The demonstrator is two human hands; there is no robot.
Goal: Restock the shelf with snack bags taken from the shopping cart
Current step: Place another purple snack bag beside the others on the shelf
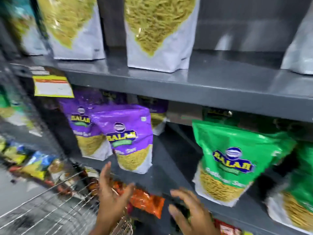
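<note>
**A:** Where were the hands?

**B:** Both were low in front of the grey metal shelf (pixel 203 94). The left hand (pixel 111 195) was raised, fingers straight and spread, palm turned to the right, grasping nothing. The right hand (pixel 191 212) hovered palm down with its fingers loosely fanned, and it held nothing either.

**A:** And the snack bags?

**B:** A purple snack bag (pixel 130 138) with a white base and a window of yellow strands stood on the middle board, tilted a little, just above the left fingertips. There seemed to be a thin gap between them, but the blur made that hard to judge. A second purple bag (pixel 81 133) stood just behind it to the left, partly covered by it. Well to the right on the same board stood a green snack bag (pixel 227 160) of the same make, above the right hand.

**A:** The cart?

**B:** The silver wire shopping cart (pixel 50 200) sat at lower left, its rim beside the left wrist. Its contents were too blurred to tell.

**A:** Anything else?

**B:** Tall white-bottomed bags (pixel 160 39) of yellow strands stood on the board above. A yellow-edged price label (pixel 52 87) hung from that board's front at the left. An orange crinkly packet (pixel 147 200) lay lower down, between the two hands.
</note>
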